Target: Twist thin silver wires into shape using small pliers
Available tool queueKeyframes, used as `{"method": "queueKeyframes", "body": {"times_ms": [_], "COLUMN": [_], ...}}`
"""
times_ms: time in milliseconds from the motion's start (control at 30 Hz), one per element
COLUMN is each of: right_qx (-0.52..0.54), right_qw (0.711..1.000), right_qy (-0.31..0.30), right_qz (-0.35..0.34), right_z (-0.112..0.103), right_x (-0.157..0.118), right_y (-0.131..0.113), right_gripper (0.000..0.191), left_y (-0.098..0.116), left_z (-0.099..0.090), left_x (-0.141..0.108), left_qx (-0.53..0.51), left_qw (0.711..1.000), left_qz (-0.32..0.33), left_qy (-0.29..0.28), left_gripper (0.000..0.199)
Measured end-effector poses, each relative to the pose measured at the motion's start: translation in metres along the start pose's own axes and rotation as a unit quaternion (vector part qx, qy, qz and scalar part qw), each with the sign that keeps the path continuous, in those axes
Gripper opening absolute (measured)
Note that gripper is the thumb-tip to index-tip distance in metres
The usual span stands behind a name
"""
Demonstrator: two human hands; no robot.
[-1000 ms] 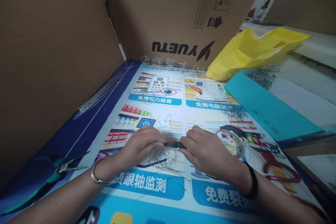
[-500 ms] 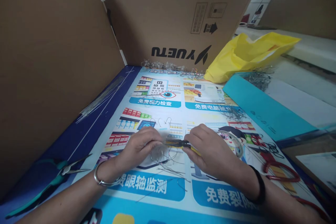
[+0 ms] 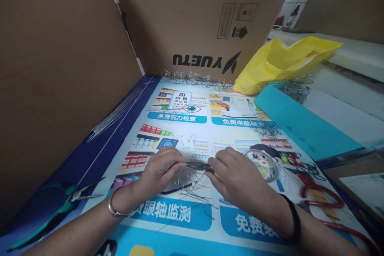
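My right hand (image 3: 238, 174) is wrapped around a pair of pliers (image 3: 199, 165) with yellow on the handle, jaws pointing left. Fingertips of my left hand (image 3: 162, 170) are pinched together at the jaw tips, on a thin metal wire that is mostly hidden by the fingers. Below the jaws, loose wire pieces (image 3: 195, 192), some straight and some bent, lie on the printed mat (image 3: 207, 244). Bent wire hooks (image 3: 184, 139) lie just beyond my left hand.
Green-handled long-nose pliers (image 3: 67, 204) lie at left, near straight wires (image 3: 115, 114). Red tool handles (image 3: 322, 196) lie at right. Wire heaps sit along the cardboard wall (image 3: 204, 16) and in a turquoise box (image 3: 303, 122). A yellow bag (image 3: 282, 64) stands behind it.
The pliers and my right hand have shifted slightly left and down, bringing the jaw tips closer to my left fingertips. The wire loop below my left hand looks less distinct.
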State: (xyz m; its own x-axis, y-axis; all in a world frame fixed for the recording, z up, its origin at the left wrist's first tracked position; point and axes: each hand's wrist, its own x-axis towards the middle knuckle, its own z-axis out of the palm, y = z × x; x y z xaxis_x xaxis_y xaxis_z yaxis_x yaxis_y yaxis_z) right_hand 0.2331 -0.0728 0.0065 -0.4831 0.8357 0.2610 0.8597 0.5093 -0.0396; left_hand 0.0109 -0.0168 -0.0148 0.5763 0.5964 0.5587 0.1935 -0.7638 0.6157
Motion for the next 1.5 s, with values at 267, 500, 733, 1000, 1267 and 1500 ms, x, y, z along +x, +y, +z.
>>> {"method": "queueKeyframes", "body": {"times_ms": [267, 500, 733, 1000, 1267, 1500], "right_qx": [0.009, 0.03, 0.042, 0.029, 0.041, 0.053], "right_qw": [1.0, 0.999, 0.999, 0.999, 0.998, 0.998], "right_qy": [0.016, 0.003, 0.019, 0.008, 0.02, 0.023], "right_qz": [0.01, 0.021, 0.011, 0.026, 0.031, 0.023], "right_z": [0.0, 0.003, 0.004, 0.003, -0.006, -0.006], "right_x": [-0.001, 0.0, -0.001, 0.001, -0.002, -0.004], "right_y": [-0.002, -0.002, -0.003, 0.001, 0.013, 0.01], "right_gripper": [0.016, 0.018, 0.021, 0.018, 0.021, 0.023], "left_y": [-0.002, 0.002, 0.003, -0.002, -0.005, -0.006], "left_z": [0.002, 0.001, 0.0, 0.001, 0.001, -0.001], "left_x": [-0.001, 0.001, 0.001, 0.0, 0.0, 0.002], "left_qx": [0.011, 0.012, 0.024, -0.028, -0.141, -0.157], "left_qw": [1.0, 1.0, 1.0, 0.998, 0.987, 0.986], "left_qz": [0.005, 0.002, 0.002, -0.047, -0.079, -0.059], "left_qy": [-0.005, -0.008, 0.003, 0.0, -0.001, 0.015], "left_gripper": [0.007, 0.009, 0.012, 0.009, 0.01, 0.01]}}
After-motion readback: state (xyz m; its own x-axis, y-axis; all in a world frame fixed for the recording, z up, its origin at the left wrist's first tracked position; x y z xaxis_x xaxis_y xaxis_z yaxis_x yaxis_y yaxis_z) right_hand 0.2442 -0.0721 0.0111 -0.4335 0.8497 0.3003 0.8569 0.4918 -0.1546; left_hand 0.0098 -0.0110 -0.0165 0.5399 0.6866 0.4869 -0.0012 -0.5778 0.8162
